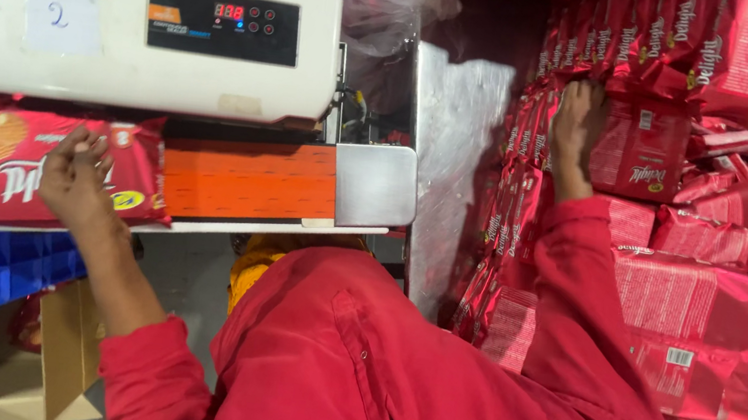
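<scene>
Orange belt (246, 177): left hand (77, 181) presses packet (13, 164); right hand (577, 120) reaches pile (718, 240).

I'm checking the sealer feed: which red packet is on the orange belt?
The red packet under the left hand, lying flat on the orange belt below the white machine. All the others sit piled at the right, where the right hand reaches.

— What is seen at nine o'clock?
— A red biscuit packet (55, 169), flat and printed face up, is laid on the orange conveyor belt (246, 177) under a white sealing machine.
— And at one o'clock?
— A heap of red packets (716, 258) is piled loosely; one packet (639, 151) at its top is lying back side up.
</scene>
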